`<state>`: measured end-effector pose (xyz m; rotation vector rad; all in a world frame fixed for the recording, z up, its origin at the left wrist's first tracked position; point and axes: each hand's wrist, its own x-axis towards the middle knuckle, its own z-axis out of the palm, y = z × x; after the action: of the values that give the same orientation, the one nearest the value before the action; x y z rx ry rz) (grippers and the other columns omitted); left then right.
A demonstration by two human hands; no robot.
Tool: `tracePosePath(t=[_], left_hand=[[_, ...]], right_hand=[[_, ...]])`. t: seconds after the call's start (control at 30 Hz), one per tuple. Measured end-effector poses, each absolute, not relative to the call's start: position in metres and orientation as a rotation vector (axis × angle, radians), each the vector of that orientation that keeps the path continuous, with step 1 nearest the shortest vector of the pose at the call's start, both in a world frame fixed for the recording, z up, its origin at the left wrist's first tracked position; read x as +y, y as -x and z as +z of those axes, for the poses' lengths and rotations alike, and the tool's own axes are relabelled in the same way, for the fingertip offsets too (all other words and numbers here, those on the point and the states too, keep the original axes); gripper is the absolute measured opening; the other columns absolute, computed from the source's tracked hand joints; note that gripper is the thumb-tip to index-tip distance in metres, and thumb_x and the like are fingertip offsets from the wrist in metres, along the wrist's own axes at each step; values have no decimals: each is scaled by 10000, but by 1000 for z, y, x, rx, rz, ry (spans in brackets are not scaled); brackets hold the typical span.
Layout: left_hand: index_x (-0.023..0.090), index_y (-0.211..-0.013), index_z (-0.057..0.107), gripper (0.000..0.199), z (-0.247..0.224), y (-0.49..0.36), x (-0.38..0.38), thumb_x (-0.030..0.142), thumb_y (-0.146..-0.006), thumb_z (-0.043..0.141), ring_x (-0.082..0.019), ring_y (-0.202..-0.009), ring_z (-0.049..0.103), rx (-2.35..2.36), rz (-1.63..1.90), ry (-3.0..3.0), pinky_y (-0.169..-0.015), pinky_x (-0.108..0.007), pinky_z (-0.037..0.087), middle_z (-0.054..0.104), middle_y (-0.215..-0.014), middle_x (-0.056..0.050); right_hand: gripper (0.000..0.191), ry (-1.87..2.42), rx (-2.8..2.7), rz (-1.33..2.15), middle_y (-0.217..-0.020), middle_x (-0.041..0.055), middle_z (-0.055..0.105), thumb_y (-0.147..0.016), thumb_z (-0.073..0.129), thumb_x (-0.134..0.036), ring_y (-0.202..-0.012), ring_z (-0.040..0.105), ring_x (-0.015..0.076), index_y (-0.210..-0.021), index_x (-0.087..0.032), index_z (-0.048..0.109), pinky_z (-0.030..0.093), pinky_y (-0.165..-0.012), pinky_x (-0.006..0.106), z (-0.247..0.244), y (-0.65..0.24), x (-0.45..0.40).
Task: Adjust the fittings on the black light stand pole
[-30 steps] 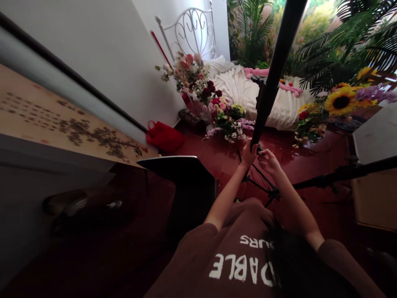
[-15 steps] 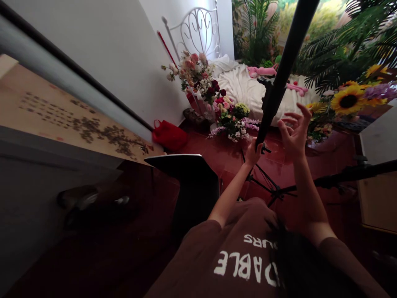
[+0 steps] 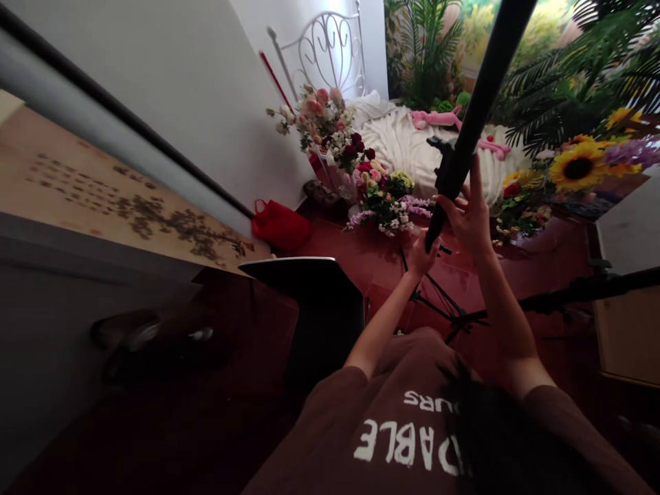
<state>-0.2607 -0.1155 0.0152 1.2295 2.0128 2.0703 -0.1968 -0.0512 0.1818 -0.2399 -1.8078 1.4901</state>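
A black tripod stand's pole (image 3: 487, 89) runs slanting up through the view, with a dark clamp collar (image 3: 448, 165) partway along it. Low on that pole, my left hand (image 3: 423, 254) is wrapped around it, next to a small knob (image 3: 443, 251). Just below the collar, my right hand (image 3: 468, 216) is at the pole with its fingers spread, one pointing upward alongside. The thumb side appears to touch the pole; part of the fingers is hidden behind it. Thin black tripod legs (image 3: 438, 292) show beneath my hands.
A black chair-like panel (image 3: 330, 309) stands left of my arm. Artificial flowers (image 3: 381, 185) and a white-draped bed (image 3: 392, 144) are ahead. Sunflowers (image 3: 577, 168) and another black pole (image 3: 592, 285) are on the right. A red bag (image 3: 281, 223) lies by the left wall.
My right hand has moved left from the air beside the stand to the pole below the collar. My left hand keeps its hold; the pole has barely shifted.
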Motion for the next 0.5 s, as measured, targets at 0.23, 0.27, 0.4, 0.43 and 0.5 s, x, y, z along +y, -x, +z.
tracePosePath(t=[0.23,0.27,0.4,0.43,0.5], left_hand=[[178,-1178,527,447,5,263,-112,487,-865,603,-185,-787,666,2027,2082,-1235,-686,-290,512,681,-920,-71],[176,-1181,528,445,2,263,-112,484,-868,601,-189,-791,669,2014,2086,-1232,-690,-297,515,684,-930,-78],[202,-1214,523,437,-4,262,-113,481,-882,585,-189,-835,679,1994,2097,-1222,-727,-306,529,687,-968,-78],[206,-1218,522,443,-4,262,-113,490,-883,579,-194,-866,681,2002,2102,-1217,-748,-312,532,686,-988,-81],[202,-1214,522,455,-4,261,-112,513,-884,562,-203,-890,682,2007,2098,-1209,-762,-319,532,684,-1005,-90]], right_hand=[[825,455,-1864,1589,-1132,22,715,-699,815,-254,-1080,689,234,-1445,-319,469,608,-884,346,121,180,-66],[826,471,-1864,1580,-1120,20,719,-690,817,-249,-1079,689,232,-1439,-318,476,599,-906,353,114,179,-67],[788,478,-1789,1590,-1204,26,686,-711,793,-267,-1118,671,234,-1431,-337,478,590,-930,370,109,180,-71],[783,474,-1784,1602,-1210,29,682,-712,792,-273,-1121,668,236,-1427,-337,481,591,-930,374,110,180,-71],[781,478,-1800,1619,-1181,27,691,-704,798,-281,-1119,667,236,-1418,-335,487,586,-935,377,109,181,-71]])
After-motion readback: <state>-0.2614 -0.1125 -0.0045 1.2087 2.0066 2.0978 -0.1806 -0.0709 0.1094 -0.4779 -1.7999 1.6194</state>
